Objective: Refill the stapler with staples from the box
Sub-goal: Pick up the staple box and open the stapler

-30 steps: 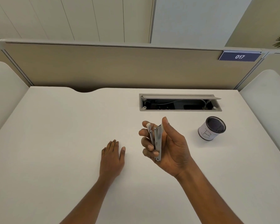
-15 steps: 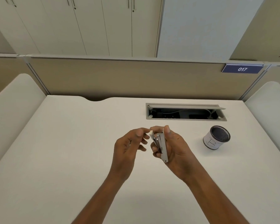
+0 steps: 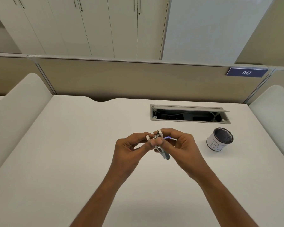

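Note:
A small silver stapler (image 3: pixel 163 153) is held above the middle of the white desk (image 3: pixel 69 145), its lower end pointing down and to the right. My right hand (image 3: pixel 180 145) grips it from the right, fingers curled over its top. My left hand (image 3: pixel 131 146) meets it from the left, thumb and fingertips pinching the stapler's upper end. Most of the stapler's top is hidden by my fingers. No staple box is in view.
A white cylindrical pen cup (image 3: pixel 219 139) with a dark mesh inside stands on the desk to the right of my hands. An open cable hatch (image 3: pixel 189 114) lies at the back. A beige partition (image 3: pixel 121 79) closes off the desk's far edge.
My left hand rose from lying flat on the desk and came to the stapler's upper end. The right hand tilted the stapler from upright to slanted. The camera tilted up.

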The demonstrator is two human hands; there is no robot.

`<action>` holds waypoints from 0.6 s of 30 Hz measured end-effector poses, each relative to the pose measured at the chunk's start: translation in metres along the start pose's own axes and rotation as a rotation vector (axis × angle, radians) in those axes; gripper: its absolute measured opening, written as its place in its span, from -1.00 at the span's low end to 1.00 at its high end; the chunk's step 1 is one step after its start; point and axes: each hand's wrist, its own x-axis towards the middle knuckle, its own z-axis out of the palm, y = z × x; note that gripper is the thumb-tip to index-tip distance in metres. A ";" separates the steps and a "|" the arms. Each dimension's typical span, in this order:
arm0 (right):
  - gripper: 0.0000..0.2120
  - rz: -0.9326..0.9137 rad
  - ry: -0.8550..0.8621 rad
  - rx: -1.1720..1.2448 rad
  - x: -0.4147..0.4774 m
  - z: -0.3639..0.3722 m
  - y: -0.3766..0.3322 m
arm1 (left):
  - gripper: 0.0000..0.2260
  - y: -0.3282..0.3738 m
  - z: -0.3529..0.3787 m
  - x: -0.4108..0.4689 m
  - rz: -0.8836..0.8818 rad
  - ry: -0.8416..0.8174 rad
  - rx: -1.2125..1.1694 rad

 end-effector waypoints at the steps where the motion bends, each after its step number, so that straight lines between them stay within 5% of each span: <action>1: -0.72 -0.014 -0.004 -0.042 0.000 -0.002 -0.001 | -0.78 0.001 -0.001 0.000 -0.002 -0.003 -0.016; 7: -0.82 -0.060 0.014 -0.160 -0.001 -0.004 0.002 | -0.80 0.008 -0.002 -0.005 -0.018 -0.066 -0.223; 18: -0.82 -0.138 0.139 0.008 -0.015 0.013 0.013 | -0.83 0.013 -0.002 -0.008 0.048 -0.061 -0.213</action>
